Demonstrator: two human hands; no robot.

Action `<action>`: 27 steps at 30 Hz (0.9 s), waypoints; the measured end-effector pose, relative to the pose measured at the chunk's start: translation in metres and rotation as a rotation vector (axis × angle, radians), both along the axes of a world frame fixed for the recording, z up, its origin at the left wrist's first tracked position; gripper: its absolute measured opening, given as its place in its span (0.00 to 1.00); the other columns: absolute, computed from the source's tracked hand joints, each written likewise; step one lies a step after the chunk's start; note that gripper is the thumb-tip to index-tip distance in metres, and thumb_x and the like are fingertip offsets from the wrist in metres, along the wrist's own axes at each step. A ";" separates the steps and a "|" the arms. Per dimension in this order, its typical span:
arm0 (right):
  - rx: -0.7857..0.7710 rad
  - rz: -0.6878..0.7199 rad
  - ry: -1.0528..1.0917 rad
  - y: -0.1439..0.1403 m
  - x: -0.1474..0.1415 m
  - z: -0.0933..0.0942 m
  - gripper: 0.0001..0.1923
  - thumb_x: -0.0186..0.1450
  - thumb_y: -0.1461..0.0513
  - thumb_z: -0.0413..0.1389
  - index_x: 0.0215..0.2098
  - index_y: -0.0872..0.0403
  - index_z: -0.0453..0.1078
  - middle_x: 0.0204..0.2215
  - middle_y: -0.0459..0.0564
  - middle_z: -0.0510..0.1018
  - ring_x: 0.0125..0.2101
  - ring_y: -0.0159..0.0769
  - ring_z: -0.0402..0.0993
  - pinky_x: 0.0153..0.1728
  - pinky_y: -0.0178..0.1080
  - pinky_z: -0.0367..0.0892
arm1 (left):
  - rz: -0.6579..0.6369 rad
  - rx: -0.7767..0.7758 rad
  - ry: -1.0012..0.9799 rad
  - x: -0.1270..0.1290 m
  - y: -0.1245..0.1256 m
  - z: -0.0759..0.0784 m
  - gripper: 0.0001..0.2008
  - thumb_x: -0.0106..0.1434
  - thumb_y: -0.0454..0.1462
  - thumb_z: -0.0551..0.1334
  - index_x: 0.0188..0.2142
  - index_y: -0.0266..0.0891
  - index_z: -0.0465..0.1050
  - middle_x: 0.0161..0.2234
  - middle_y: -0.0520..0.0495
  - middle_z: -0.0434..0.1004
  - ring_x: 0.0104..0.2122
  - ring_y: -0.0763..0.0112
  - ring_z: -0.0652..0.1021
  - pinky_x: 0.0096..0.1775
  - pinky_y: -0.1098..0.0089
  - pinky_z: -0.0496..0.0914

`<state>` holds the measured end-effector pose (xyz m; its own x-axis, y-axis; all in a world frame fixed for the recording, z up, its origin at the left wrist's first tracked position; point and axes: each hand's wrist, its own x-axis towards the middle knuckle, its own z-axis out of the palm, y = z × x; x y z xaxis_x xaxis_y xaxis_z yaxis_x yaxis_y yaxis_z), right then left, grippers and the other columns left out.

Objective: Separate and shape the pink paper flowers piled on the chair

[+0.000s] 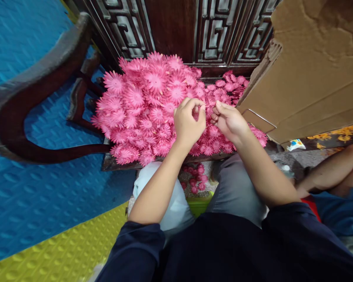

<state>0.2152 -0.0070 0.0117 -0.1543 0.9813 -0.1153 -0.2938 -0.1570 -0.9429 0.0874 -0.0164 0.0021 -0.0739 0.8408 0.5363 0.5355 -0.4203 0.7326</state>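
My left hand (188, 122) hangs over a big heap of pink artificial flower heads (135, 98), thumb and forefinger curled together into a ring. Close by on its right is my right hand (230, 120), its thumb and fingertips pinched together. A small gap separates the two hands. Anything between the fingertips is too small or hidden to make out. Behind the right hand lie smaller, flatter pink flower pieces (223, 88), partly covered by the hand and the box. The heap rests on a dark wooden bench seat (120, 166).
A large cardboard box (317, 70) stands at the right. To the left curves a wooden armrest (8, 125) before blue matting (47, 188). Several pink flower pieces (200, 177) lie on the floor between my knees. Another person's arm (332, 168) is at the far right.
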 end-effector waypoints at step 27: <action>0.029 -0.080 -0.006 0.003 0.001 -0.007 0.08 0.57 0.57 0.59 0.28 0.51 0.65 0.28 0.42 0.72 0.27 0.25 0.66 0.31 0.32 0.66 | -0.213 -0.245 -0.541 0.001 0.007 0.002 0.07 0.50 0.26 0.60 0.25 0.37 0.73 0.21 0.56 0.67 0.22 0.81 0.65 0.26 0.77 0.62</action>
<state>0.2164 -0.0044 0.0050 -0.0744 0.9934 -0.0871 -0.2982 -0.1055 -0.9486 0.0884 -0.0092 0.0044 -0.0978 0.9606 0.2603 -0.0144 -0.2629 0.9647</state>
